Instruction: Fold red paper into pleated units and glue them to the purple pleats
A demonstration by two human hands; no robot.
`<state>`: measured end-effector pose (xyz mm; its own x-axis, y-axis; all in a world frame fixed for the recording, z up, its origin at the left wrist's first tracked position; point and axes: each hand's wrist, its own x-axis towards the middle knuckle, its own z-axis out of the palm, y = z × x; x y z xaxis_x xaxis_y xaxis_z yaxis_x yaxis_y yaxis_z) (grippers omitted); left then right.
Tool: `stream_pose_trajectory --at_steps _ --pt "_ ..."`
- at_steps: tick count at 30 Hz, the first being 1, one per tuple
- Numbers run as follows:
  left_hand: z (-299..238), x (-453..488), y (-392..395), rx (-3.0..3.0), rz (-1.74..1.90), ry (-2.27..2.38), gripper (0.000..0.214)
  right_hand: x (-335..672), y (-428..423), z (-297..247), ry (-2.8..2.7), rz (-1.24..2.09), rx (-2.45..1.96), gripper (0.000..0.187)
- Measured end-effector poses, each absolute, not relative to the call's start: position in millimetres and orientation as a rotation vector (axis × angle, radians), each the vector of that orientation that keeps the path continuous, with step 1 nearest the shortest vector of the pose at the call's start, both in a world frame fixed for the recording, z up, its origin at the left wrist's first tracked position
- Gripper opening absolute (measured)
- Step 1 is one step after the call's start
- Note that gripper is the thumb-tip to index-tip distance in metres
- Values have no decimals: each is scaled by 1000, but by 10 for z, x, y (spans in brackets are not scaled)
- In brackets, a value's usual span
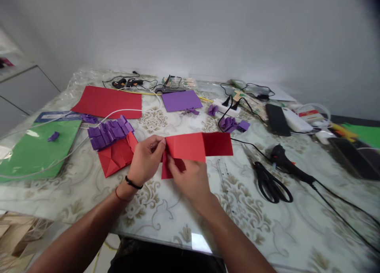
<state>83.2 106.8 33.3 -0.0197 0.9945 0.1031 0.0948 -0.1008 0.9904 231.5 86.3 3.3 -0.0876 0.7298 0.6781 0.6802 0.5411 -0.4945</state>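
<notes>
A creased red paper strip [188, 145] is held up over the middle of the table, its right part angled back in a darker shade. My left hand [147, 156] pinches its left end between thumb and fingers. Underneath, my right hand [191, 182] grips the paper from below, with some fingertips hidden behind the red folds. Just left of my left hand lies a folded red paper piece [114, 160], partly covered by a pleated purple paper strip [110, 133].
Black-handled scissors [271, 184] and a glue gun [289, 165] with its cable lie to the right. Green paper [35, 150] is at left, a red sheet [111, 100] and purple sheet [181, 100] behind. A white power strip [227, 107] and phones stand further right.
</notes>
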Motion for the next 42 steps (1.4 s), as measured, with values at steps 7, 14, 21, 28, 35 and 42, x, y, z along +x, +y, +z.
stream_pose_trajectory --at_steps 7,14,21,28,35,42 --pt "321 833 1160 1000 1262 1077 52 2239 775 52 -2028 105 -1164 35" --pt "213 718 1300 894 1223 1173 47 2131 662 59 -2419 264 -1267 31" --pt "284 675 1281 975 1135 1156 47 2780 232 791 -2406 632 -914 24" --pt "396 786 1152 1136 996 1065 45 3385 725 782 -1610 664 -1408 34" --pt "461 750 1076 1238 837 1036 42 3398 898 541 -1620 1178 -1260 34" --pt "410 563 1187 1471 636 1147 43 3392 926 465 -1570 1264 -1314 33"
